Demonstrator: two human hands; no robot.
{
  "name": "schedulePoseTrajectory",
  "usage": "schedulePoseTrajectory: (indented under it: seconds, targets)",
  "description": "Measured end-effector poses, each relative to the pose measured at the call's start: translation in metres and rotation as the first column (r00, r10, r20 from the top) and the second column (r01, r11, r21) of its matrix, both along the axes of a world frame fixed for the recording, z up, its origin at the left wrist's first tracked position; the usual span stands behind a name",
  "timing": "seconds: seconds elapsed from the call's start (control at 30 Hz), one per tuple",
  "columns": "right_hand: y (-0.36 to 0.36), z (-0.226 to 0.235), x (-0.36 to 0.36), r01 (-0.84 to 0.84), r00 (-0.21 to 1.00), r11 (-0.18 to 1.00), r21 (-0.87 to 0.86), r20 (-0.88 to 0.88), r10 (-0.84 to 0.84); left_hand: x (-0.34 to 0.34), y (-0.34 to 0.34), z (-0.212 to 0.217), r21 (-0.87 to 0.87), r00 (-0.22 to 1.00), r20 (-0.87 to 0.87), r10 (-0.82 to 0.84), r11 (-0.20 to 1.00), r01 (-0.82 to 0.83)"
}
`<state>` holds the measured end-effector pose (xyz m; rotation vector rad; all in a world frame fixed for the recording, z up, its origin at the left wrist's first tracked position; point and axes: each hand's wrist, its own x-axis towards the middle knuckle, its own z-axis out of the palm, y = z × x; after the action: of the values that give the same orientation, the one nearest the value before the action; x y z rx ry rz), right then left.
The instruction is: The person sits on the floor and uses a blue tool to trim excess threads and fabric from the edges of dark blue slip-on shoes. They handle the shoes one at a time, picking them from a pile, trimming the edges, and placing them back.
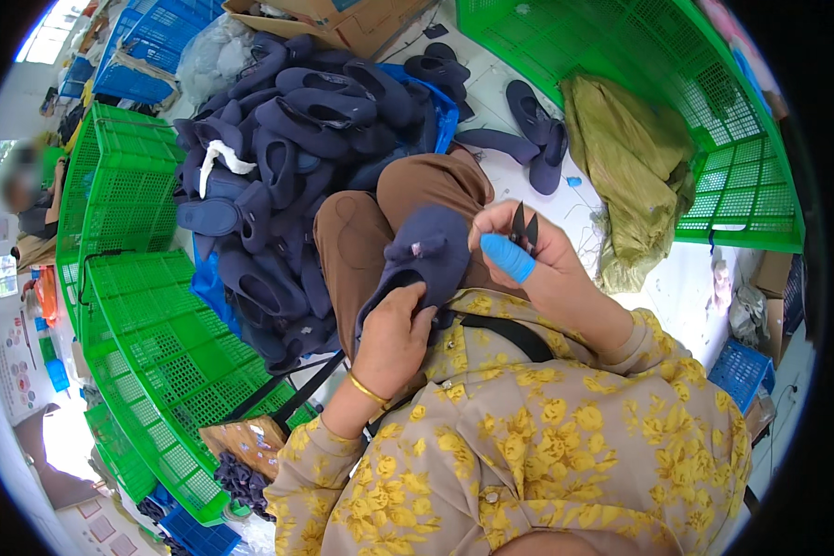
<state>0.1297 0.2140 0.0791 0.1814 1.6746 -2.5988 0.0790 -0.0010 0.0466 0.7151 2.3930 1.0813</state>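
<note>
Navy slipper (443,233) mid-frame: fingers of the left hand (394,335) grip its opening; those of the right hand (549,264) hold black snips (520,222) — blades clear of it (thumb wrapped in blue tape (508,259)). Judged best: slipper taut, tips shallow.

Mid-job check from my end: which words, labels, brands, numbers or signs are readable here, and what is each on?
None can be read well enough to quote.
Wall poster, far left: markings too small and blurred.
Wall sheets, lower left: too blurred to make out.
Dark blue shoe in the left hand: small pale patch, no legible lettering.
Black snips in the right hand: no lettering visible.
</note>
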Motion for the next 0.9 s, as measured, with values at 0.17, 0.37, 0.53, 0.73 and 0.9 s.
schedulePoseTrajectory:
  seconds: [0.17, 0.37, 0.53, 0.73, 0.9]
  targets:
    - [0.006, -0.030, 0.027, 0.024, 0.975, 1.000, -0.012, 0.223, -0.021, -0.021, -0.023, -0.006, 0.105, 0.949, 0.108, 0.296, 0.946, -0.307]
    - [0.005, -0.046, 0.030, 0.027, 0.959, 1.000, 0.008, 0.283, -0.028, -0.074, -0.038, -0.035, -0.076, 0.863, -0.326, 0.386, 0.899, -0.431]
    - [-0.009, -0.051, 0.022, -0.014, 0.996, 0.943, 0.334, 0.087, -0.016, -0.085, -0.034, -0.073, -0.111, 0.844, -0.470, 0.258, 0.931, -0.346]
    - [-0.027, -0.048, 0.002, -0.152, 0.940, 0.603, 0.783, -0.075, 0.334, -0.083, -0.047, -0.053, 0.418, 0.642, 0.663, 0.386, 0.520, -0.745]
    - [-0.023, -0.052, 0.008, -0.157, 0.975, 0.638, 0.754, 0.017, 0.220, -0.108, -0.089, -0.051, 0.458, 0.427, 0.886, -0.182, 0.189, -0.869]
